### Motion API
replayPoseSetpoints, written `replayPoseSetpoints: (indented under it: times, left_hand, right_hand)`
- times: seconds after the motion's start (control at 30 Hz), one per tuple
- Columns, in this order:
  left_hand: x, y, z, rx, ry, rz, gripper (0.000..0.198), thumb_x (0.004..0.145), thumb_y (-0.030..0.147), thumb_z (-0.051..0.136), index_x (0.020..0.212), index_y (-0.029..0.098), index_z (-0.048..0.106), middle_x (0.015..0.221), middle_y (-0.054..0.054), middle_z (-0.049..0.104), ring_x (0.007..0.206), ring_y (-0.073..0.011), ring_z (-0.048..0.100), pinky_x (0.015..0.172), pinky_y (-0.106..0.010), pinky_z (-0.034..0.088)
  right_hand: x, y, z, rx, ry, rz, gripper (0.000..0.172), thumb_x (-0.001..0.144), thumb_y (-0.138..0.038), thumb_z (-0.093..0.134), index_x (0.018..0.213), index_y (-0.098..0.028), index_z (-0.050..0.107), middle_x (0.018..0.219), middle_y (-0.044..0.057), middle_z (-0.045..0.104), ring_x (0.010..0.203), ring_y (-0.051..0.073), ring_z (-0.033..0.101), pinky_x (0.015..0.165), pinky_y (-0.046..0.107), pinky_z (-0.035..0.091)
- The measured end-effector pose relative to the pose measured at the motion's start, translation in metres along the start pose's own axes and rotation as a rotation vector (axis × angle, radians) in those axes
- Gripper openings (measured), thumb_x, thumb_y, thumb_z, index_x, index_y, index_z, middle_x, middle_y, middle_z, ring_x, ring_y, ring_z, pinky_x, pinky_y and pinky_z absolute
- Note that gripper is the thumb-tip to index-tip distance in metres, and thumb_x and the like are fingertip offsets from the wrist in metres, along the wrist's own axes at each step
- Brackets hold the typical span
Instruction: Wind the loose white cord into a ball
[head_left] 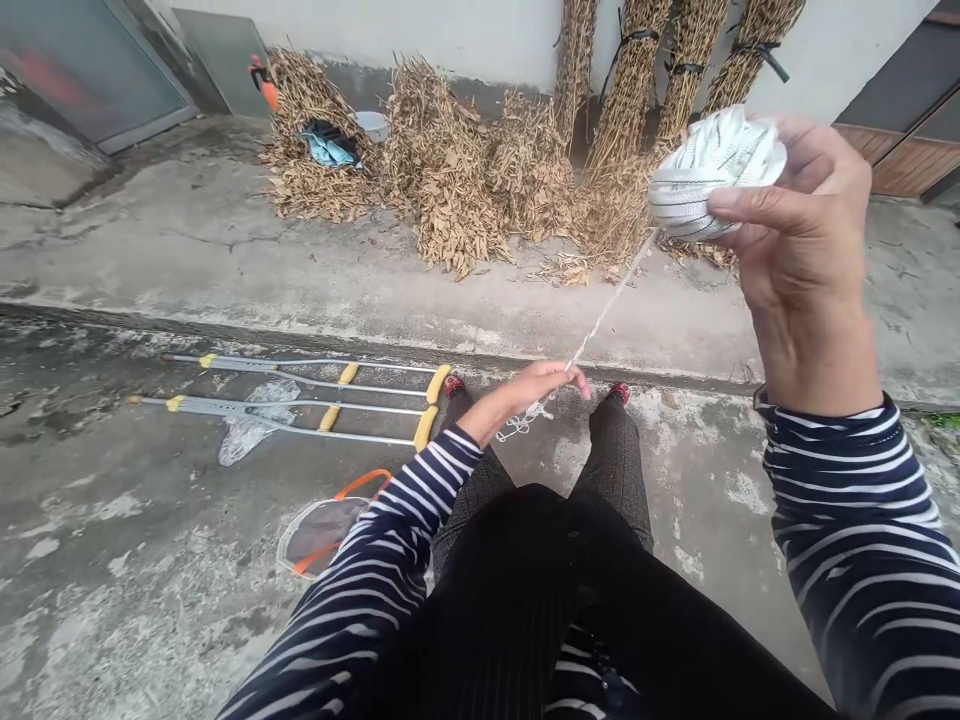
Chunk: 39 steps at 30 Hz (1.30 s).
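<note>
My right hand [802, 210] is raised at the upper right, its thumb and fingers closed around a ball of white woven strap [716, 175] with thin dark lines. From the ball's underside a twisted white strand [616, 295] slants down to my left hand [536, 383]. That hand is low in front of my legs, its fingers closed on the strand near its knuckles. Below the left hand, a loose tangle of the same white strap [517, 425] dangles or lies near the ground; which of the two I cannot tell.
Two crutches [322, 405] with yellow pads lie on the concrete at left, over a clear plastic sheet [244, 440]. A bag with orange handles [322, 530] is near my left forearm. Dry stalk bundles [450, 170] line the wall past a low step edge [360, 345].
</note>
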<state>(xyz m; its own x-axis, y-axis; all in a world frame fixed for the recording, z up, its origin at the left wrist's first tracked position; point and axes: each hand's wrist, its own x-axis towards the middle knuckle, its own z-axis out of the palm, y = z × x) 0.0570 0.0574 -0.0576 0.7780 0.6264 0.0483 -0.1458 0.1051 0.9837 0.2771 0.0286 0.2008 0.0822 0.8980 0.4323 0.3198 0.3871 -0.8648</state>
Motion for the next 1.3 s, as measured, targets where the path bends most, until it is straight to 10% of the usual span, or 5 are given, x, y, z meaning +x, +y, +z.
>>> replayPoseSetpoints:
  times: [0.27, 0.4, 0.6, 0.83, 1.3]
  left_hand:
    - [-0.043, -0.066, -0.021, 0.565, 0.197, -0.601, 0.043, 0.093, 0.034, 0.069, 0.131, 0.014, 0.071, 0.147, -0.020, 0.066, 0.142, -0.0359, 0.060, 0.122, -0.050, 0.041]
    - [-0.011, -0.012, -0.024, 0.543, 0.423, -0.297, 0.060, 0.095, 0.025, 0.065, 0.153, 0.017, 0.055, 0.164, -0.018, 0.050, 0.152, -0.0342, 0.048, 0.125, -0.051, 0.040]
    - [0.046, 0.076, 0.007, -0.075, 0.490, 0.327, 0.058, 0.083, 0.017, 0.077, 0.139, 0.022, 0.065, 0.143, -0.011, 0.068, 0.122, -0.0261, 0.069, 0.091, -0.038, 0.064]
    - [0.042, 0.048, 0.031, -0.153, 0.524, 0.135, 0.013, 0.088, 0.011, 0.068, 0.075, 0.010, 0.069, 0.064, -0.002, 0.070, 0.055, -0.0098, 0.065, 0.059, -0.022, 0.055]
    - [-0.048, 0.002, 0.043, -0.268, 0.279, -0.281, 0.019, 0.093, 0.026, 0.066, 0.082, 0.011, 0.065, 0.069, -0.007, 0.072, 0.054, -0.0126, 0.068, 0.053, -0.023, 0.054]
  right_hand:
    - [0.006, 0.008, 0.011, 0.193, 0.089, 0.001, 0.055, 0.047, -0.033, 0.098, 0.094, -0.037, 0.069, 0.118, 0.001, 0.073, 0.127, 0.040, 0.062, 0.082, 0.060, 0.065]
    - [-0.006, 0.039, 0.034, 0.240, -0.105, 0.171, 0.061, 0.051, -0.030, 0.097, 0.105, -0.027, 0.068, 0.115, 0.004, 0.072, 0.110, 0.031, 0.070, 0.073, 0.046, 0.067]
    - [-0.022, 0.091, 0.054, 0.264, -0.210, 0.211, 0.062, 0.059, -0.033, 0.095, 0.114, -0.026, 0.068, 0.119, 0.004, 0.072, 0.110, 0.029, 0.071, 0.076, 0.045, 0.067]
    - [-0.041, 0.116, 0.051, 0.321, -0.190, 0.318, 0.069, 0.054, -0.036, 0.098, 0.116, -0.027, 0.068, 0.117, 0.005, 0.074, 0.104, 0.031, 0.073, 0.075, 0.050, 0.068]
    - [-0.069, 0.202, 0.083, -0.044, -0.046, 0.056, 0.075, 0.056, -0.062, 0.096, 0.117, -0.025, 0.070, 0.117, 0.007, 0.070, 0.111, 0.030, 0.066, 0.105, 0.055, 0.055]
